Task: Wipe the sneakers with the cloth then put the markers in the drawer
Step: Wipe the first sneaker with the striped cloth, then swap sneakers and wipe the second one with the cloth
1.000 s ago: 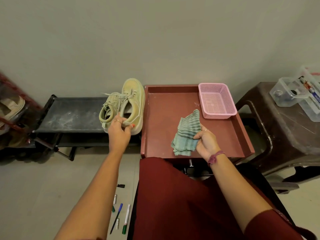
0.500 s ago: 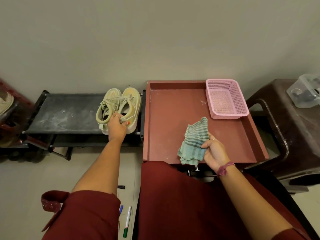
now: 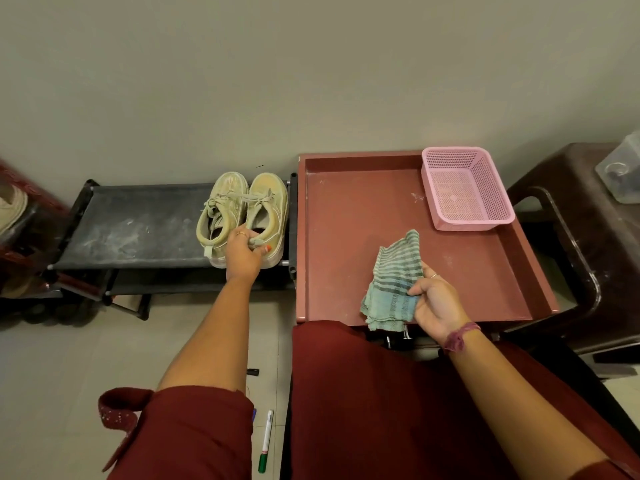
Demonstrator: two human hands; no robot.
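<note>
Nearby, pink basket [image 3: 465,188]; left hand [image 3: 242,252] gripping sneakers [image 3: 242,216], right hand [image 3: 438,299] clutching cloth [image 3: 394,278].

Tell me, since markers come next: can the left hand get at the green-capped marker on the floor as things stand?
Probably not yet: the left hand is gripping the sneakers on the rack, while the marker lies unobstructed on the floor.

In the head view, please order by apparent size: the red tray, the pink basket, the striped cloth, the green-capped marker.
1. Red rectangular tray
2. Pink perforated plastic basket
3. Green striped cloth, crumpled, so only roughly smaller than the basket
4. White marker with green cap
</note>
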